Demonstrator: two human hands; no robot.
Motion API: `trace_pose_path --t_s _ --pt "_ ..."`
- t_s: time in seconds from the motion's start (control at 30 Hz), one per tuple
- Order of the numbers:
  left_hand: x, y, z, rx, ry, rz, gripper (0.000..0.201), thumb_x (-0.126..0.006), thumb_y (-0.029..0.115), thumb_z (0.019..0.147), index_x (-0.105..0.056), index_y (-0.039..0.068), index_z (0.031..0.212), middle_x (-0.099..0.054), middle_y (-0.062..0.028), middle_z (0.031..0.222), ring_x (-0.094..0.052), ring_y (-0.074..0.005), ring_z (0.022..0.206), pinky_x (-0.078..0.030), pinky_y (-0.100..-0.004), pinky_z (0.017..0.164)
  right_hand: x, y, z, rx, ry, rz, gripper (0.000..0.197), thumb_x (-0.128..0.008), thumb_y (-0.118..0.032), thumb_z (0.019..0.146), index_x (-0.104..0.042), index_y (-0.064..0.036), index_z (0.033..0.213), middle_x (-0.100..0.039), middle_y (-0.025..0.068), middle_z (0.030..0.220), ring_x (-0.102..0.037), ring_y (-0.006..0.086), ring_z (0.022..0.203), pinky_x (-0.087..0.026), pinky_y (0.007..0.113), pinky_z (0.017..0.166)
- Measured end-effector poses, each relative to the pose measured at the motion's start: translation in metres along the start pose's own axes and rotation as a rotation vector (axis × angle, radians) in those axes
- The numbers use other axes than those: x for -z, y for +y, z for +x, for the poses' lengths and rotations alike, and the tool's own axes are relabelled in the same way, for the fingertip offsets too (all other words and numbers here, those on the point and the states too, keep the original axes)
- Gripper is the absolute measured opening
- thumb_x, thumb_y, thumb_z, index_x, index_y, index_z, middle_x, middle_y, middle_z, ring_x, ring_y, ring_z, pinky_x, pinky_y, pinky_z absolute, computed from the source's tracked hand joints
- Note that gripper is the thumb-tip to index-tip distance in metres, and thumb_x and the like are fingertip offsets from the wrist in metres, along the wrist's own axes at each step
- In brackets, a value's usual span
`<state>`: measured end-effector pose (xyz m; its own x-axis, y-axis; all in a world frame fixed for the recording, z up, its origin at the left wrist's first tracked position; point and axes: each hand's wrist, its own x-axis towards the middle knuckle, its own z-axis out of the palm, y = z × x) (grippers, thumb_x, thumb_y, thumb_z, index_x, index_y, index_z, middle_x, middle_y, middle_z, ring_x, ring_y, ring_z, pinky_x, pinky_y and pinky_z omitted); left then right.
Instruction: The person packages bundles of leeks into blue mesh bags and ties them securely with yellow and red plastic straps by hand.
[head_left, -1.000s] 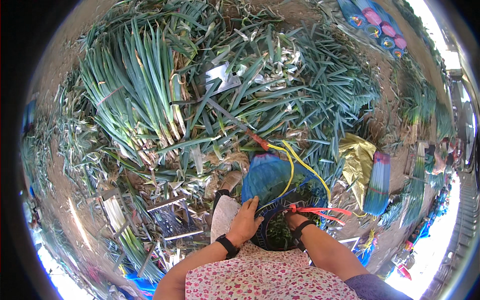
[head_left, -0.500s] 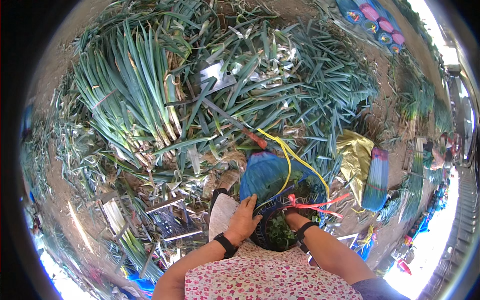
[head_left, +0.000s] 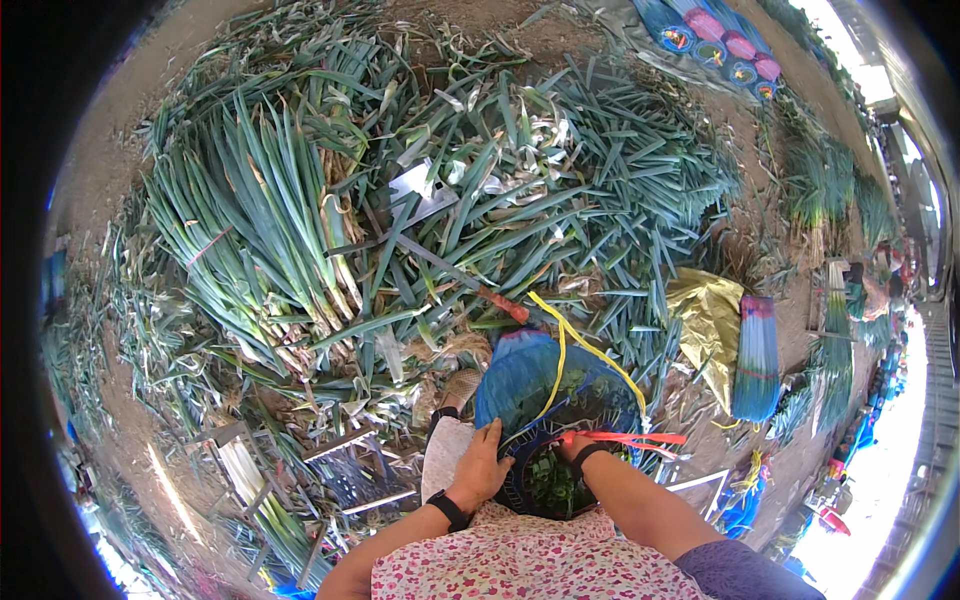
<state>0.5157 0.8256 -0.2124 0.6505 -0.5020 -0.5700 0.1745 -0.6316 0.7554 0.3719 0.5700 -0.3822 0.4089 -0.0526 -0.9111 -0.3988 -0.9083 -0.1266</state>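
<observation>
A blue mesh bag (head_left: 520, 378) stands upright against my lap, its round mouth turned toward me. Cut green leaves (head_left: 556, 484) fill part of it. My left hand (head_left: 482, 466) grips the bag's rim on the left, fingertips against the mesh and thumb at the edge. Inside the mouth is my right hand (head_left: 570, 447); its fingers are hidden there. A red plastic strip (head_left: 640, 438) stretches to the right beside my right wrist. Yellow cord (head_left: 592, 345) loops over the top of the bag. Just beyond lies a long-bladed knife with a reddish handle (head_left: 508, 305).
A large bundle of leeks (head_left: 260, 210) lies at the left, and a heap of cut green tops (head_left: 630, 180) spreads ahead. Gold sheeting (head_left: 700, 325) and a filled blue mesh bag (head_left: 757, 360) are at the right. A metal rack with leeks (head_left: 260, 480) stands lower left.
My right hand has shifted slightly left and lower within the bag's mouth. The red strip has swung to lie flatter, and the bag's mouth has tipped a little.
</observation>
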Motion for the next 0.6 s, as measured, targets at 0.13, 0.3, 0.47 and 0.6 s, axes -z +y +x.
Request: trace_pose_path --t_s 0.13,0.3,0.47,0.6 --pt "0.005 -0.015 -0.013 0.084 -0.007 0.023 0.065 -0.062 0.012 0.072 -0.030 0.000 0.128 -0.039 -0.0204 0.121 -0.044 -0.0363 0.108 -0.041 -0.0390 0.086 -0.003 -0.038 0.009 -0.064 -0.122 -0.045 0.034 -0.038 -0.032 0.081 -0.054 -0.0098 0.102 -0.056 0.0190 0.101 -0.054 0.0337 0.095 -0.040 0.043 0.084" --pt "0.002 -0.026 -0.018 0.034 0.033 0.031 0.065 -0.062 0.012 0.073 -0.029 -0.001 0.128 -0.041 -0.0216 0.119 -0.044 -0.0372 0.106 -0.040 -0.0382 0.087 0.013 -0.053 0.005 -0.104 -0.180 -0.074 0.037 -0.036 -0.035 0.082 -0.052 -0.0123 0.106 -0.051 0.0170 0.110 -0.049 0.0322 0.103 -0.036 0.043 0.089" --pt "0.008 -0.022 -0.020 0.047 0.028 0.018 0.065 -0.062 0.013 0.073 -0.029 -0.001 0.128 -0.040 -0.0209 0.120 -0.044 -0.0366 0.107 -0.040 -0.0380 0.087 0.016 -0.054 0.001 -0.123 -0.214 -0.099 0.041 -0.034 -0.039 0.082 -0.051 -0.0148 0.110 -0.047 0.0149 0.119 -0.044 0.0307 0.111 -0.033 0.042 0.093" --pt "0.005 -0.030 -0.022 0.013 0.057 0.051 0.064 -0.061 0.013 0.074 -0.030 -0.001 0.128 -0.040 -0.0208 0.120 -0.044 -0.0367 0.107 -0.040 -0.0382 0.087 0.017 -0.051 -0.004 -0.143 -0.255 -0.132 0.044 -0.032 -0.041 0.082 -0.050 -0.0167 0.114 -0.043 0.0133 0.127 -0.040 0.0295 0.118 -0.031 0.042 0.097"
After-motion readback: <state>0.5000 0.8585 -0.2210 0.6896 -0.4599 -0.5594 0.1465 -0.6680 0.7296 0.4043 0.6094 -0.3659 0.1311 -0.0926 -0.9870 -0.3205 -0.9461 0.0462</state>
